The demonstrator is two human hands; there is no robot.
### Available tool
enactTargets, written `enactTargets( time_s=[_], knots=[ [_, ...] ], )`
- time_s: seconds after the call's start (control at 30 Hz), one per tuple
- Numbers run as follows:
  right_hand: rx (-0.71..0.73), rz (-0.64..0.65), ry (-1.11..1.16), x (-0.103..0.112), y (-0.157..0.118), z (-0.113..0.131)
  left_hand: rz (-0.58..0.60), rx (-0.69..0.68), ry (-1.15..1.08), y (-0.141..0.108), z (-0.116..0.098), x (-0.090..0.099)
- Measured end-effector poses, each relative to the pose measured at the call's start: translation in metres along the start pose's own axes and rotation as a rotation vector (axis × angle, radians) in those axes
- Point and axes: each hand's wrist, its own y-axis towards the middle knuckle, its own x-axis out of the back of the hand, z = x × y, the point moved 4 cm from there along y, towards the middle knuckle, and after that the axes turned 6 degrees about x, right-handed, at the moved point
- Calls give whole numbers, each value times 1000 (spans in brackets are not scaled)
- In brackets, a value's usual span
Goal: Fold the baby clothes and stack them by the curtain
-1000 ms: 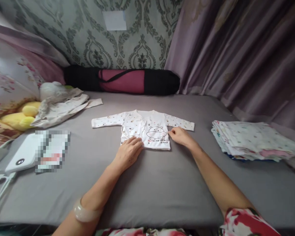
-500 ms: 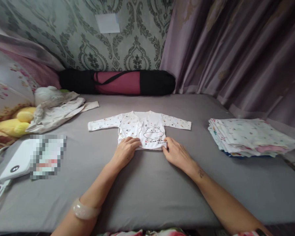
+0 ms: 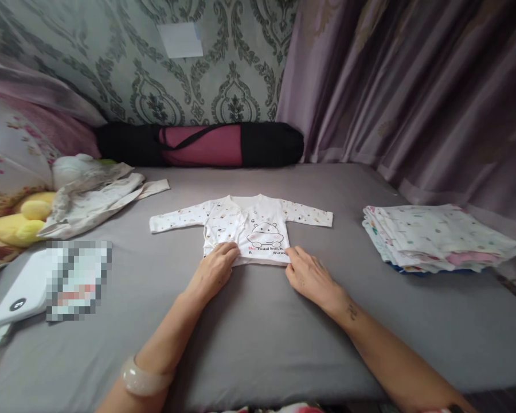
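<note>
A white long-sleeved baby shirt [image 3: 264, 232], with a cartoon animal and small prints, lies spread flat on the grey bed sheet [image 3: 258, 332], its sleeves stretched out to both sides. My left hand [image 3: 215, 267] rests on the lower hem left of the middle, fingers together and closed on the cloth. At the lower right corner, my right hand [image 3: 309, 272] pinches the hem. The thumbs and the fabric under the fingers are partly hidden.
To the right sits a stack of folded printed cloths [image 3: 442, 238]. On the left are a crumpled pale garment [image 3: 98, 201], a yellow plush toy [image 3: 21, 221], a white device [image 3: 23, 287] and a blurred packet [image 3: 79, 281]. A black and maroon long bag [image 3: 202, 144] lies along the wall.
My right hand has shifted slightly along the lower right corner, and the shirt's printed lettering shows more plainly. My left hand stays at the hem. The view has turned a little.
</note>
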Motion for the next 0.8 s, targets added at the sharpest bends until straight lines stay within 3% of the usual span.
enactTargets(
  time_s=[0.23,0.37,0.47,0.6,0.8],
  knots=[
    [114,68,157,19,7,-12,-38,-22,120,4,-11,6],
    [190,-58,186,28,40,-14,-12,-98,106,12,-32,3],
    [271,-110,111,12,60,-3,24,-175,80,15,-49,-12],
    [270,-48,55,-13,74,8,4,-139,57,10,-55,-33],
    [193,70,46,-11,104,11,48,-90,49,5,-54,-38]
  ],
)
